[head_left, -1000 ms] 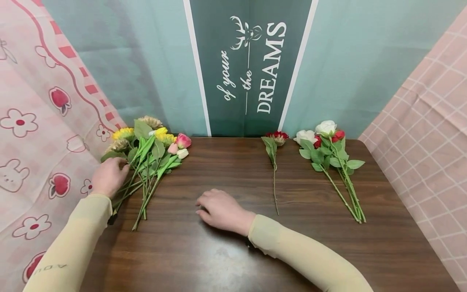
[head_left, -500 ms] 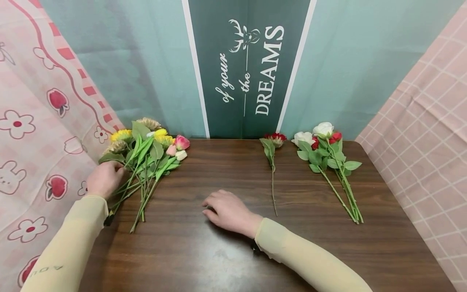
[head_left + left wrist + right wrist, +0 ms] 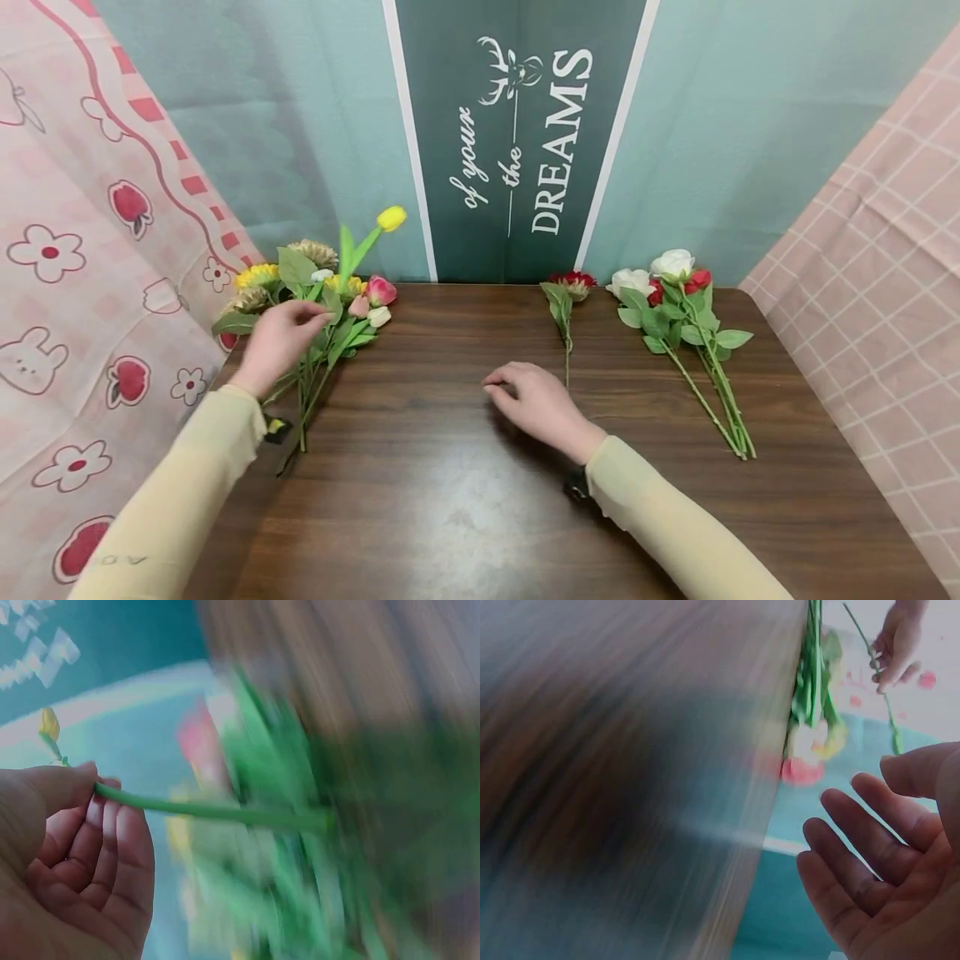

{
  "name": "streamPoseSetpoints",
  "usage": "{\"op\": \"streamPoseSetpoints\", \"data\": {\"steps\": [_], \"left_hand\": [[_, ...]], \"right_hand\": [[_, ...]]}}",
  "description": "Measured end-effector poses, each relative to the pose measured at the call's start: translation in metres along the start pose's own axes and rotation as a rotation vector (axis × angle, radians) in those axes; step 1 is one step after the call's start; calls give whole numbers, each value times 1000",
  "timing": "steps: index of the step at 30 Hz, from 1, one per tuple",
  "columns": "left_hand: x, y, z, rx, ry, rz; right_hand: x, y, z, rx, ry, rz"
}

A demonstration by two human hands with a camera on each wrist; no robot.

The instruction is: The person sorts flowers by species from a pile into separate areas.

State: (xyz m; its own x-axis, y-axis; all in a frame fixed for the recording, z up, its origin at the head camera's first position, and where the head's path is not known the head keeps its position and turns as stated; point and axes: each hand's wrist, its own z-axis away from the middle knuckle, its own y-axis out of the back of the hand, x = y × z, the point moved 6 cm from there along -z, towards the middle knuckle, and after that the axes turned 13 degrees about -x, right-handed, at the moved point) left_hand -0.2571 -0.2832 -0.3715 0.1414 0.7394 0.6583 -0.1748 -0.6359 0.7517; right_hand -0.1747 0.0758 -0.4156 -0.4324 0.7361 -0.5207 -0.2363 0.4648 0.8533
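My left hand [image 3: 288, 333] pinches the green stem of a yellow tulip [image 3: 392, 218] and holds it raised, bud up, above the pile of mixed flowers [image 3: 300, 287] at the table's back left. In the left wrist view the stem [image 3: 210, 810] runs between thumb and fingers of that hand [image 3: 75, 855]. My right hand [image 3: 534, 402] hovers flat over the table's middle, fingers relaxed and holding nothing, just left of the single red flower [image 3: 574, 283] and its stem. The right wrist view shows its bare palm [image 3: 889, 877], heavily blurred around.
A bunch of white and red roses [image 3: 671, 287] lies at the back right of the dark wooden table [image 3: 450, 500]. Patterned pink cloths hang at both sides, with a teal backdrop and a green banner behind.
My left hand has pulled the yellow tulip up out of the pile. My right hand has slid right and forward towards the single red flower.
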Motion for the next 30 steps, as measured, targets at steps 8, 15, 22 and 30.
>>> {"op": "streamPoseSetpoints", "data": {"steps": [8,15,22,30], "left_hand": [[91,-128,-38,-168,-94,577],[151,-214,-27,-330,-159,745],[173,-249,-11,-393,-192,778],[181,-268,-11,-473,-194,839]], "right_hand": [[50,30,22,147,-133,-401],[75,50,26,292,-131,-867],[82,54,29,305,-171,-998],[91,63,39,371,-238,-979]]}}
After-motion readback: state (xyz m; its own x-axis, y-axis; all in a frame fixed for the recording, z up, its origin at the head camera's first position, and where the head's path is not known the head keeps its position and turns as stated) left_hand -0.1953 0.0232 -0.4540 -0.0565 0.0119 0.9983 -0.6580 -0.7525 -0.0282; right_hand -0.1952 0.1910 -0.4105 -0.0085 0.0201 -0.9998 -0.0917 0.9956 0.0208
